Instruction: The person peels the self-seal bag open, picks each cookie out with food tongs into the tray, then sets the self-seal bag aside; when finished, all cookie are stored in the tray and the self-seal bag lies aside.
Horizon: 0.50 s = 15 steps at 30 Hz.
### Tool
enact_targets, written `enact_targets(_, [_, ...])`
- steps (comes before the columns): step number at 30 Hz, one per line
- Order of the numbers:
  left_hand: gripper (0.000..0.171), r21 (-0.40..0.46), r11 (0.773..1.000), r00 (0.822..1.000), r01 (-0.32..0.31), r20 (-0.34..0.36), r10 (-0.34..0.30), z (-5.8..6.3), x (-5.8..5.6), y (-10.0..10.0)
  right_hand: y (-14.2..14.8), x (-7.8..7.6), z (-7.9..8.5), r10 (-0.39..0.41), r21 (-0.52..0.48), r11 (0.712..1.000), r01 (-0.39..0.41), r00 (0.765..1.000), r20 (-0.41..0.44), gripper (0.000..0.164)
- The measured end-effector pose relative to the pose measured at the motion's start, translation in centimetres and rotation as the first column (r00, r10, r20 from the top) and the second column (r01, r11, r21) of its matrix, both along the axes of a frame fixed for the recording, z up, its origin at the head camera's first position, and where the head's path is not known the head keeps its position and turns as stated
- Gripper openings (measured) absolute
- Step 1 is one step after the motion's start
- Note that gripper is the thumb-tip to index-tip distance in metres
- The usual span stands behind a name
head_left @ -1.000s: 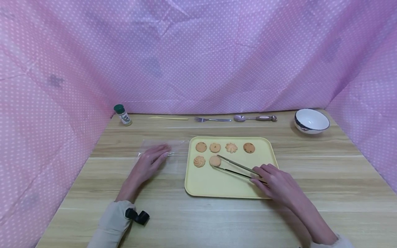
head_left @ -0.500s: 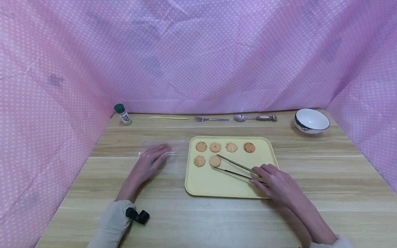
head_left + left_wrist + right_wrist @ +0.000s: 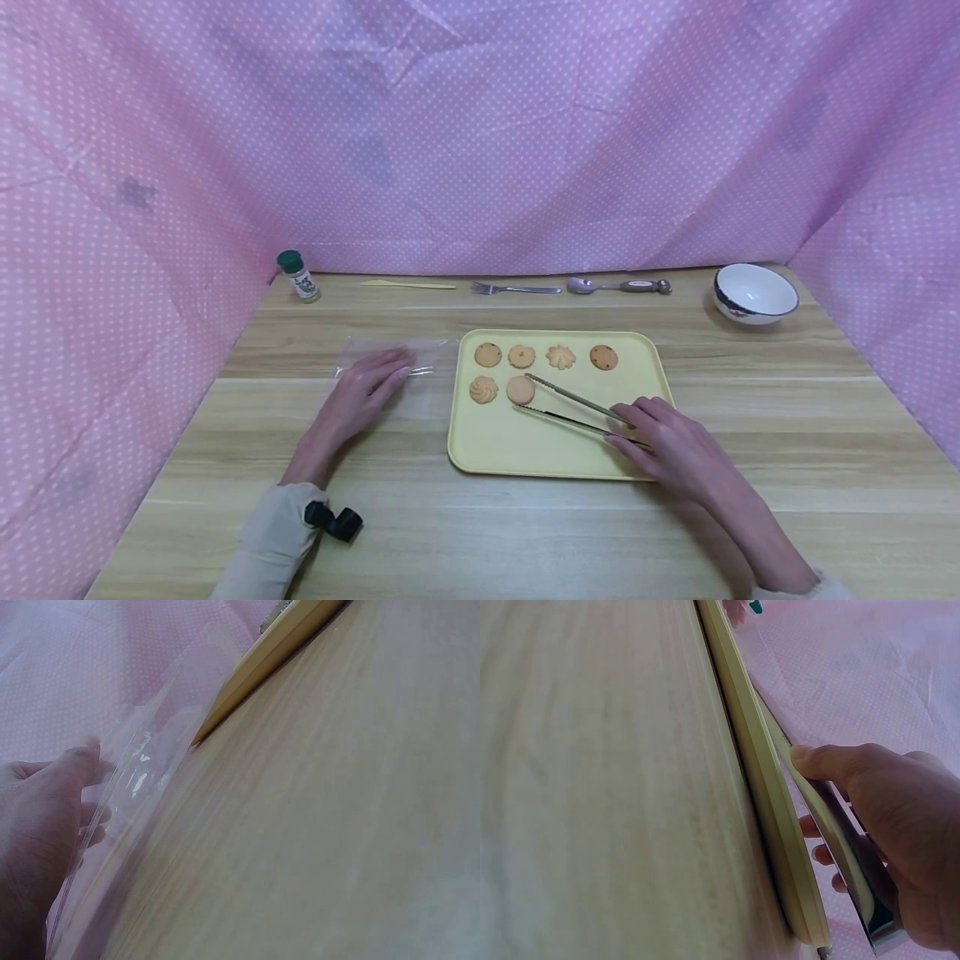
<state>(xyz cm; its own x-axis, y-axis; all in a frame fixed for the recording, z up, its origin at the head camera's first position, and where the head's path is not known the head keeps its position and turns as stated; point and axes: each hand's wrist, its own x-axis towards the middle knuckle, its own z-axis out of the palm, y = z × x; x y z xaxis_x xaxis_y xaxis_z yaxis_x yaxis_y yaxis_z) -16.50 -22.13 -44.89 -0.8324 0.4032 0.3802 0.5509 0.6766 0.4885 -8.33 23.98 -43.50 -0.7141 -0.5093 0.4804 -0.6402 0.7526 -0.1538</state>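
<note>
On the yellow tray [image 3: 517,446] lie several cookies in two rows. My right hand [image 3: 667,442] grips metal tongs [image 3: 573,398], whose spread arms reach left over the tray. Their tips stand at either side of a plain round cookie [image 3: 521,390]; whether they touch it I cannot tell. Beside that one is a swirled cookie [image 3: 483,389]. In the right wrist view the thumb [image 3: 810,759] presses one tong arm, with the fingers on the far side. Left of the tray my left hand [image 3: 367,387] holds a clear plastic bag [image 3: 142,776] by its edge, the film raised off the table.
Along the back lie a yellow knife [image 3: 408,286], a fork [image 3: 517,289] and a spoon [image 3: 615,286]. A green-capped shaker [image 3: 298,277] stands back left, a white bowl [image 3: 756,294] back right. Pink dotted cloth [image 3: 480,142] hangs behind the wooden table [image 3: 405,533].
</note>
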Motion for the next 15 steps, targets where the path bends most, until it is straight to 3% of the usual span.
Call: enact_targets(15, [0.032, -0.011, 1.000, 1.000, -0.016, 0.019, 0.016, 0.10, 0.10, 0.13, 0.46, 0.14, 0.02, -0.011, -0.039, 0.999, 0.011, 1.000, -0.011, 0.030])
